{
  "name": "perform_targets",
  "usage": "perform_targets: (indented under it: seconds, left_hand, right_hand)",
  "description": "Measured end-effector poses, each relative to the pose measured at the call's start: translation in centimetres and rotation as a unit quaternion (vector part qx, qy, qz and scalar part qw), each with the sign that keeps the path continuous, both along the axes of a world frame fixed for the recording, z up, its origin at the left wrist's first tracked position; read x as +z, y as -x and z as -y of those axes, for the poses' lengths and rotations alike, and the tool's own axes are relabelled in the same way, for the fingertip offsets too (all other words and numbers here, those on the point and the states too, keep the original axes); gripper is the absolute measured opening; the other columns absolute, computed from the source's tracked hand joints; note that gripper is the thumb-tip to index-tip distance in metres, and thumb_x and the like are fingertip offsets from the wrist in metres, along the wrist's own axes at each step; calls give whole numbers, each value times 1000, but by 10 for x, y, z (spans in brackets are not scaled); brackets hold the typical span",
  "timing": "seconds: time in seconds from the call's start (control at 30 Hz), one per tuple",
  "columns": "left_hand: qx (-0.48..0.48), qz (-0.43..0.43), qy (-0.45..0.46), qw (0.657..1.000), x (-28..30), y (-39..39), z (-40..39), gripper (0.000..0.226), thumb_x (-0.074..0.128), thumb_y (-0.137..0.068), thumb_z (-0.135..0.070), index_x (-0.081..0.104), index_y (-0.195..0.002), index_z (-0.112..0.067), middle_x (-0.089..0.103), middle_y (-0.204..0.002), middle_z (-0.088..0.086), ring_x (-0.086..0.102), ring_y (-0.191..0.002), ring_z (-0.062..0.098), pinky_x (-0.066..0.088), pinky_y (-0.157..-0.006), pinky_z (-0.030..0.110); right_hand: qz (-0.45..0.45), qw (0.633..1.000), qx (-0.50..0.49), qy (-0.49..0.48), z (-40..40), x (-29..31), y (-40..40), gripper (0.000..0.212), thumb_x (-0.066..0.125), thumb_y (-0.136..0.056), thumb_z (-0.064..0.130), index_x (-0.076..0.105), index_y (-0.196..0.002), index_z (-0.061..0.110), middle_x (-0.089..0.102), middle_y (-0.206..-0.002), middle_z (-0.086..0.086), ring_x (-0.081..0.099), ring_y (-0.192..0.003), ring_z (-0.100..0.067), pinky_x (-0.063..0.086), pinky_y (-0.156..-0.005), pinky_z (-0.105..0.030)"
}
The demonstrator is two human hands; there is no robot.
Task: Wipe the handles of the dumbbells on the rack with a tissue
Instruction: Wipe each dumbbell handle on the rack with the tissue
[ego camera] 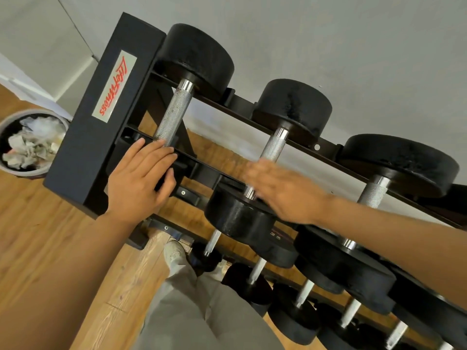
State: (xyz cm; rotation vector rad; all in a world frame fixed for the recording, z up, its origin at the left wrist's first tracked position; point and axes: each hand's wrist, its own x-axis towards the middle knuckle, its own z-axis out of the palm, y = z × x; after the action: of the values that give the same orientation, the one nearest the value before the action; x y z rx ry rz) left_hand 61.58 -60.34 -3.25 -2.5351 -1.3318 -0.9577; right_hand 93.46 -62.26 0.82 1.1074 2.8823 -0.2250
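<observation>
- At the far left a round bin (32, 142) stands on the wood floor (50, 248), full of crumpled tissues (30, 145), just beside the rack's left end.
- The black rack (83, 137) carries a silver label with red lettering on its left end plate.
- Your left hand (141, 180) lies on the near rail at the rack's left end, fingers straight and together, their tips touching the lower end of the first dumbbell's handle (174, 112); the thumb hooks round a dark part below the rail. I see no tissue in it.
- The second dumbbell (252, 173) sits on the top tier just right of the first.
- Your right hand (285, 190) is blurred, fingers stretched flat over the lower part of the second dumbbell's handle (271, 145) and its near weight. Whether it holds a tissue I cannot tell.
- The third dumbbell (379, 178) lies further right, untouched.
- Smaller dumbbells (303, 294) fill the lower tier.
</observation>
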Motion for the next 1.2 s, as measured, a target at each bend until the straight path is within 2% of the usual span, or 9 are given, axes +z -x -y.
perform_targets:
  seconds: [0.1, 0.3, 0.47, 0.53, 0.73, 0.87, 0.97, 1.1, 1.2]
  left_hand:
    - [1, -1, -1, 1000, -1, 1, 0, 24, 55, -98, -13, 73, -111, -4, 71, -119, 13, 60, -123, 26, 34, -117, 45]
    - [0, 4, -3, 1000, -1, 0, 0, 23, 56, -98, -12, 73, -110, -3, 71, -117, 14, 61, -121, 27, 35, -117, 45]
    - [1, 6, -6, 1000, -1, -1, 0, 22, 57, -97, -11, 73, -110, -3, 72, -116, 14, 62, -120, 27, 36, -116, 46]
    - [2, 7, -7, 1000, 0, -1, 0, 22, 58, -97, -11, 73, -110, -3, 72, -116, 14, 62, -120, 27, 37, -115, 46]
    - [4, 3, 1, 1000, 1, 0, 0, 22, 58, -97, -12, 74, -109, -3, 72, -115, 13, 62, -120, 27, 38, -114, 48]
    - [3, -2, 9, 1000, 2, 0, 0, 22, 56, -98, -12, 74, -109, -4, 72, -114, 14, 63, -119, 27, 39, -113, 50]
    - [7, -6, 10, 1000, 1, 1, 0, 22, 56, -98, -13, 74, -109, -4, 72, -114, 14, 63, -119, 27, 39, -113, 50]
    - [11, -12, 6, 1000, 1, 0, 0, 22, 57, -97, -13, 74, -107, -4, 72, -113, 14, 63, -118, 27, 40, -113, 50]
    - [12, -14, 3, 1000, 0, 0, -1, 21, 57, -97, -13, 73, -106, -3, 73, -111, 15, 64, -117, 28, 40, -112, 51]
  right_hand:
    - [43, 994, 92, 39, 0, 5, -6, 45, 34, -100, 20, 53, -137, 2, 52, -142, -13, 42, -137, -26, 19, -120, -36]
    - [37, 991, -65, -113, -36, 13, -14, 44, 37, -102, 22, 57, -130, -5, 59, -131, -21, 52, -127, -35, 34, -113, -47]
    - [-2, 998, 64, 10, 7, -5, -9, 46, 31, -104, 21, 47, -141, -1, 44, -148, -15, 33, -142, -28, 15, -122, -41]
    - [33, 993, 110, -8, 0, -4, -20, 48, 29, -103, 23, 36, -148, 5, 32, -156, -10, 23, -146, -23, 10, -122, -38]
    - [-13, 989, -82, -124, -27, -10, -26, 52, 24, -107, 29, 23, -149, 0, 25, -157, -18, 19, -147, -31, 16, -121, -45]
    - [-73, 994, 62, -49, 7, -37, -22, 46, 29, -107, 23, 27, -148, 4, 25, -156, -11, 16, -148, -25, 9, -122, -40]
    - [-49, 986, 140, -80, -11, -31, -36, 43, 31, -107, 20, 34, -146, 4, 31, -154, -12, 25, -145, -23, 14, -122, -38]
    - [-75, 985, 5, -153, -43, -19, -52, 44, 33, -107, 18, 31, -146, -1, 32, -152, -17, 29, -143, -29, 20, -120, -42]
    - [-116, 986, -19, -118, -25, -31, -41, 46, 31, -106, 18, 25, -148, 1, 26, -155, -15, 18, -147, -27, 13, -122, -42]
